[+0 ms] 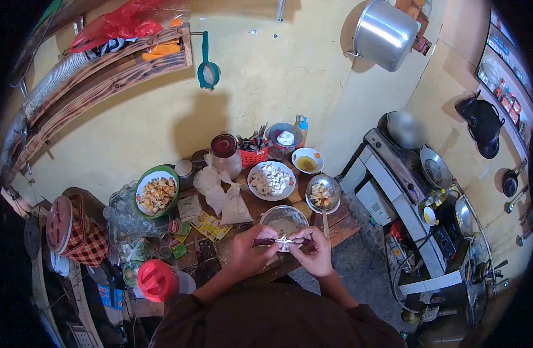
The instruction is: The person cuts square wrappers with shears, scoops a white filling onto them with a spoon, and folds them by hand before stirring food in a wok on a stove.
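Over a metal bowl [304, 219] at the table's near edge, my two hands pinch a small white folded dumpling [284, 240] with pointed corners. My left hand [252, 249] grips its left side between thumb and fingers. On the opposite side my right hand [314, 254] pinches it the same way. The bowl holds something pale that I cannot make out, partly hidden by my hands. Just beyond lies a plate of similar white pieces [271, 180]. To the right, a long-handled strainer [326, 217] with browned pieces rests over a white bowl.
A bowl of browned pieces [157, 193] sits at the left, near white plastic bags [235, 206] and a red-lidded jug [158, 281]. Behind are a red cutlery basket [253, 156] and a bowl of yellowish liquid [307, 162]. A stove [388, 159] stands at the right.
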`<state>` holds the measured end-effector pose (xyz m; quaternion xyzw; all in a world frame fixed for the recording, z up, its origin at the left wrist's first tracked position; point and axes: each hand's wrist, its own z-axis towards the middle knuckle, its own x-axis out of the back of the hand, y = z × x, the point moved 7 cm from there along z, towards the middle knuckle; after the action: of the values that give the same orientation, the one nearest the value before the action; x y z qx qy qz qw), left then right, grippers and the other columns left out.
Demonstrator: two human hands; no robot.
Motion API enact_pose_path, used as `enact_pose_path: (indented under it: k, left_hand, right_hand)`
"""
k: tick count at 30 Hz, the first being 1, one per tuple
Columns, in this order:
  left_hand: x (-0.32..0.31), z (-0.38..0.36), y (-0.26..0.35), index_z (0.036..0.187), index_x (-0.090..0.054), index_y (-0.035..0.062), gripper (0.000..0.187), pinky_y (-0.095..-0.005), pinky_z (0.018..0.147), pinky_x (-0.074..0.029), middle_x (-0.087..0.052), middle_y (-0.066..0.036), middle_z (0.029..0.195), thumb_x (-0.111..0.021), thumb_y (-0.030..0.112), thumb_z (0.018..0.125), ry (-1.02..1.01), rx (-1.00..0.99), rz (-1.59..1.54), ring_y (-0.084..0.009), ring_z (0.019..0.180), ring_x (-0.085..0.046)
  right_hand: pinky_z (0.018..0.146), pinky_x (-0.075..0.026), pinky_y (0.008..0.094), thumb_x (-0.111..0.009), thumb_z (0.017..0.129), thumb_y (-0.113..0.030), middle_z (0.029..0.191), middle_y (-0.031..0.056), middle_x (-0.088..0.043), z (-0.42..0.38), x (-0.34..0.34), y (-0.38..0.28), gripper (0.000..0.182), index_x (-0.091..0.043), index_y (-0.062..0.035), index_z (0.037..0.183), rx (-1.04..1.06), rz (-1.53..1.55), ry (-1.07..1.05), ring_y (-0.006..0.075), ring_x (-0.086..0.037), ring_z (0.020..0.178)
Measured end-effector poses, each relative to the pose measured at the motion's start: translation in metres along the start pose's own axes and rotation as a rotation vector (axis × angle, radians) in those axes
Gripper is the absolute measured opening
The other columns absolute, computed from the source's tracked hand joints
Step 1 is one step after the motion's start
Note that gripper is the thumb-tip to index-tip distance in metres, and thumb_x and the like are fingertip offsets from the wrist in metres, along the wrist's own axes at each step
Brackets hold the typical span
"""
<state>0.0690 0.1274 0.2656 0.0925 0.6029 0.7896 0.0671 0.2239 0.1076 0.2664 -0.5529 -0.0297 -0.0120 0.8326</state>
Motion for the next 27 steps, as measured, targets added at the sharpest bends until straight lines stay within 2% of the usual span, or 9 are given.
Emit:
enact_pose_path:
  k: [3,10,12,14,17,19,23,25,27]
  left_hand:
    - [-0.003,0.006,-0.013,0.092,-0.056,-0.0020,0.022,-0.0269,0.071,-0.053,-0.061,-0.007,0.084,-0.067,-0.002,0.073,-0.002,-0.018,-0.014,-0.0133,0.083,-0.062]
    - [-0.012,0.029,-0.050,0.096,-0.054,-0.0002,0.025,-0.0262,0.070,-0.052,-0.062,-0.007,0.085,-0.067,0.001,0.074,-0.099,0.042,0.002,-0.0129,0.080,-0.062]
    - [-0.016,0.037,-0.064,0.099,-0.053,0.0018,0.027,-0.0262,0.070,-0.052,-0.063,-0.008,0.085,-0.067,0.003,0.076,-0.160,0.105,-0.002,-0.0122,0.078,-0.062]
    - [-0.017,0.046,-0.069,0.099,-0.054,0.0013,0.027,-0.0265,0.070,-0.053,-0.063,-0.009,0.084,-0.067,0.004,0.076,-0.190,0.094,0.054,-0.0129,0.077,-0.063]
    - [-0.018,0.062,-0.087,0.098,-0.054,0.0008,0.026,-0.0266,0.068,-0.053,-0.064,-0.009,0.081,-0.066,0.005,0.076,-0.232,0.103,0.105,-0.0135,0.075,-0.063]
    - [-0.017,0.078,-0.106,0.098,-0.055,0.0008,0.025,-0.0265,0.067,-0.052,-0.064,-0.009,0.080,-0.066,0.005,0.076,-0.249,0.123,0.100,-0.0134,0.073,-0.063]
    - [0.020,0.134,-0.177,0.088,-0.056,0.0000,0.020,-0.0258,0.062,-0.050,-0.062,-0.009,0.073,-0.066,0.003,0.071,0.020,0.186,0.198,-0.0127,0.067,-0.061]
    - [0.042,0.168,-0.192,0.082,-0.056,0.0004,0.018,-0.0262,0.059,-0.049,-0.061,-0.009,0.070,-0.067,0.002,0.068,0.200,0.011,0.469,-0.0137,0.062,-0.059]
    - [0.056,0.200,-0.230,0.080,-0.056,0.0007,0.017,-0.0272,0.059,-0.048,-0.060,-0.010,0.069,-0.067,0.002,0.067,0.238,0.004,0.461,-0.0153,0.061,-0.059]
  right_hand:
    - [0.077,-0.049,0.0275,-0.063,0.074,0.008,0.089,0.0093,-0.060,0.002,0.002,0.015,0.026,-0.046,-0.0017,0.091,-0.037,-0.047,-0.009,0.0140,-0.059,0.087]
    - [0.077,-0.050,0.0273,-0.064,0.074,0.007,0.089,0.0088,-0.059,0.008,0.007,0.062,0.026,-0.047,-0.0022,0.092,-0.098,0.063,-0.001,0.0143,-0.059,0.088]
    - [0.076,-0.051,0.0272,-0.065,0.074,0.005,0.089,0.0080,-0.059,0.007,0.009,0.085,0.026,-0.047,-0.0021,0.092,-0.203,0.162,0.037,0.0135,-0.059,0.086]
    - [0.074,-0.051,0.0269,-0.065,0.075,0.004,0.089,0.0073,-0.058,0.012,0.011,0.091,0.025,-0.047,-0.0025,0.092,-0.210,0.085,0.034,0.0131,-0.059,0.085]
    - [0.072,-0.052,0.0266,-0.065,0.074,0.004,0.090,0.0074,-0.058,0.013,0.014,0.119,0.026,-0.047,-0.0027,0.093,-0.347,-0.024,0.050,0.0131,-0.060,0.084]
    - [0.073,-0.052,0.0280,-0.065,0.074,0.001,0.090,0.0089,-0.059,0.015,0.018,0.129,0.032,-0.049,-0.0008,0.101,-0.434,-0.070,0.131,0.0155,-0.060,0.084]
    - [0.072,-0.051,0.0310,-0.067,0.073,-0.004,0.092,0.0113,-0.059,0.017,0.018,0.150,0.038,-0.047,-0.0019,0.106,-0.458,-0.170,0.047,0.0195,-0.060,0.086]
    - [0.070,-0.052,0.0294,-0.068,0.073,-0.009,0.091,0.0088,-0.059,0.013,0.016,0.170,0.033,-0.050,-0.0014,0.100,-0.416,-0.272,-0.063,0.0171,-0.060,0.083]
    - [0.070,-0.051,0.0303,-0.068,0.072,-0.009,0.091,0.0088,-0.059,0.011,0.015,0.177,0.034,-0.051,-0.0021,0.101,-0.431,-0.306,-0.102,0.0179,-0.060,0.083]
